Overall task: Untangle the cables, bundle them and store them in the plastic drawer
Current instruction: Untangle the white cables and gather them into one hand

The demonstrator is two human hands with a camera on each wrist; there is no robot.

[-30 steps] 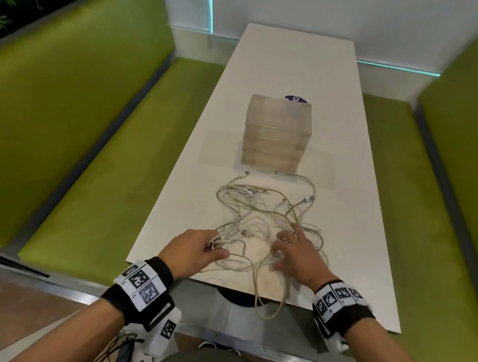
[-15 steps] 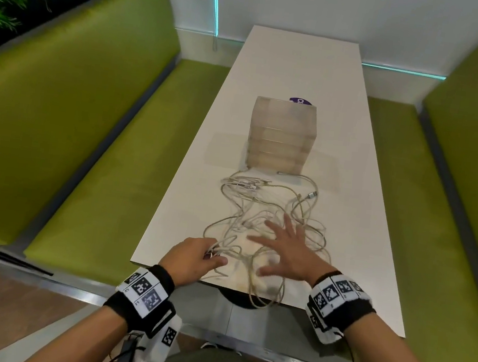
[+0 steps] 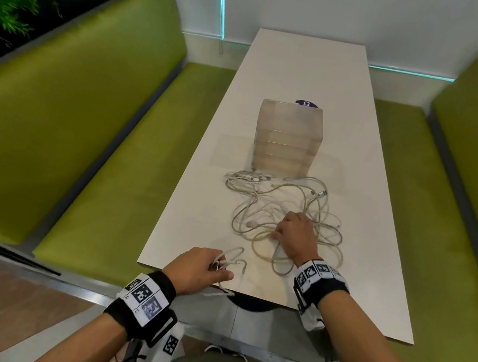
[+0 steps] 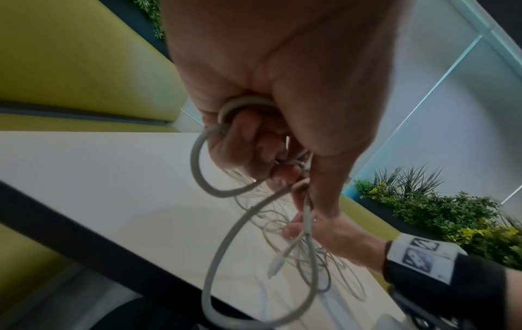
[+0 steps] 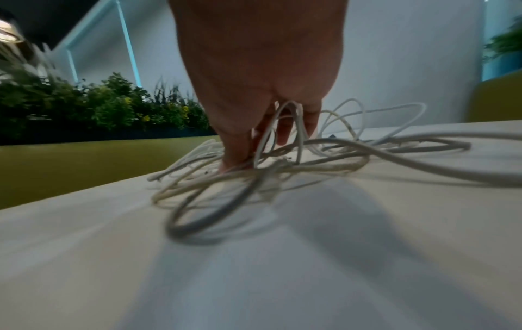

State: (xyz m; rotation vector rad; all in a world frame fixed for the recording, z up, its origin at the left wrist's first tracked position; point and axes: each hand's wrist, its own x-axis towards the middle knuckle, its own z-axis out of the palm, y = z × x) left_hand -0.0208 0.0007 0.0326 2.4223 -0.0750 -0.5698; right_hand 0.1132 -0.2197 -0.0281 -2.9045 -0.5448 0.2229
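Cables (image 3: 285, 208), thin pale loops, are gripped by left hand (image 3: 198, 269) and right hand (image 3: 296, 234).

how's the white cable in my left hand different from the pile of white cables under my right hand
The white cable is gripped by the left hand at the near edge of the white table, looped through curled fingers, apart from the rest. The pile of white cables lies tangled, spread toward the translucent plastic drawer unit, with the right hand pressing into it. Both are thin and pale.
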